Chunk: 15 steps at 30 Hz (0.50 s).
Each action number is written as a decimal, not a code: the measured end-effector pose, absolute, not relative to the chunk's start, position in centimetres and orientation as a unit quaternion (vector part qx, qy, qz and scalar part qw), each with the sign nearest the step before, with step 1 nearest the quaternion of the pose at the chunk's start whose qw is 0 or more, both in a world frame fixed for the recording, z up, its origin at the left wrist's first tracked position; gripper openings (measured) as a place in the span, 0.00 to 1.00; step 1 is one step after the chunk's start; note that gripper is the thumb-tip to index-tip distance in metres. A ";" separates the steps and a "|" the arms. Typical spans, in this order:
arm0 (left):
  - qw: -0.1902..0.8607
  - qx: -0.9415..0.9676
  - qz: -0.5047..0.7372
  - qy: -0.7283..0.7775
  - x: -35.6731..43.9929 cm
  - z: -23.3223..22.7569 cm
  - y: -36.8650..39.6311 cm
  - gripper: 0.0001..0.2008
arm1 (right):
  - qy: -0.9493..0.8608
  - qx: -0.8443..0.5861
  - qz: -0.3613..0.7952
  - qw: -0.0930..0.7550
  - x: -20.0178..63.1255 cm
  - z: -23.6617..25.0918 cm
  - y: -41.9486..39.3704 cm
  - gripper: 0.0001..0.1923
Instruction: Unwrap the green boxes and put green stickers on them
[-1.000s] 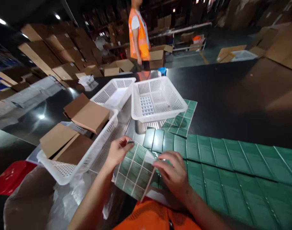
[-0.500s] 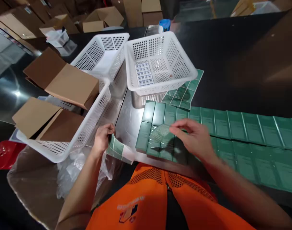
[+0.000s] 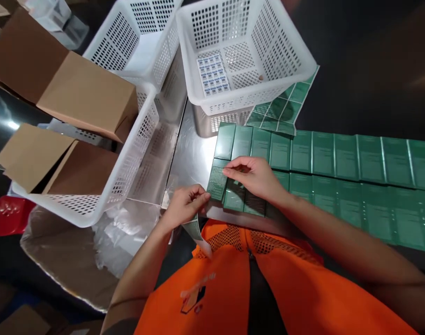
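Observation:
Two rows of flat green boxes (image 3: 324,153) lie side by side on a steel table (image 3: 195,160). My right hand (image 3: 256,176) presses a clear label onto the nearest left green box (image 3: 217,182), fingers closed on its top edge. My left hand (image 3: 186,204) pinches a sheet of green labels (image 3: 197,232) that hangs down over the table's front edge, and its fingertips touch the same box's left side. My orange vest fills the bottom of the view.
A white basket (image 3: 247,51) holding a sheet of small blue-white labels stands behind the boxes, on a steel tin, with another green label sheet (image 3: 285,107) under it. Left are more white baskets (image 3: 129,139) with brown cartons (image 3: 83,97). A plastic-lined bin (image 3: 76,246) sits below left.
My head has tilted down. My right hand carried a peeled label from the sheet to the near-left box. My left hand lowered the sheet, then came back to the box's edge.

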State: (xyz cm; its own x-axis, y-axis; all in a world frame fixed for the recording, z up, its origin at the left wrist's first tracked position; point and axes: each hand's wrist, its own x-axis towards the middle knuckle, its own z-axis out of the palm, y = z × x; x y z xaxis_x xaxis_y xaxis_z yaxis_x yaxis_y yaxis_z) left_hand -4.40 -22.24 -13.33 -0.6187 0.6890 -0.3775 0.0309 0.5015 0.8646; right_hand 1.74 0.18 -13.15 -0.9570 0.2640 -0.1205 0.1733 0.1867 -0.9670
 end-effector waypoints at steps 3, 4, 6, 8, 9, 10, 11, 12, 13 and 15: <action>0.387 0.212 0.426 0.790 -4.1 -13.7 -21.8 0.17 | -0.824 -0.153 0.540 0.073 2.0 -13.8 -0.2 0.09; 0.394 0.209 0.421 0.790 -4.1 -13.8 -21.7 0.17 | -0.835 -0.154 0.523 0.079 2.0 -13.9 -0.3 0.08; 0.403 0.203 0.415 0.790 -4.0 -13.9 -21.5 0.17 | -0.849 -0.153 0.499 0.084 1.9 -14.1 -0.4 0.06; 0.398 0.198 0.409 0.797 -3.9 -14.1 -21.4 0.18 | -0.859 -0.153 0.482 0.080 1.8 -14.3 -0.4 0.06; 0.391 0.196 0.403 0.804 -3.9 -14.1 -21.4 0.18 | -0.862 -0.154 0.476 0.077 1.7 -14.3 -0.4 0.05; 0.385 0.194 0.395 0.811 -3.9 -14.1 -21.5 0.19 | -0.866 -0.155 0.470 0.076 1.7 -14.4 -0.4 0.05; 0.380 0.193 0.386 0.818 -3.9 -14.2 -21.5 0.21 | -0.869 -0.155 0.463 0.077 1.7 -14.5 -0.5 0.05; 0.377 0.193 0.379 0.823 -3.9 -14.2 -21.6 0.22 | -0.872 -0.154 0.457 0.078 1.7 -14.6 -0.5 0.06; 0.377 0.194 0.374 0.825 -3.9 -14.2 -21.6 0.23 | -0.875 -0.153 0.452 0.079 1.7 -14.6 -0.5 0.06; 0.381 0.194 0.373 0.823 -3.9 -14.2 -21.7 0.23 | -0.881 -0.149 0.442 0.084 1.7 -14.8 -0.6 0.06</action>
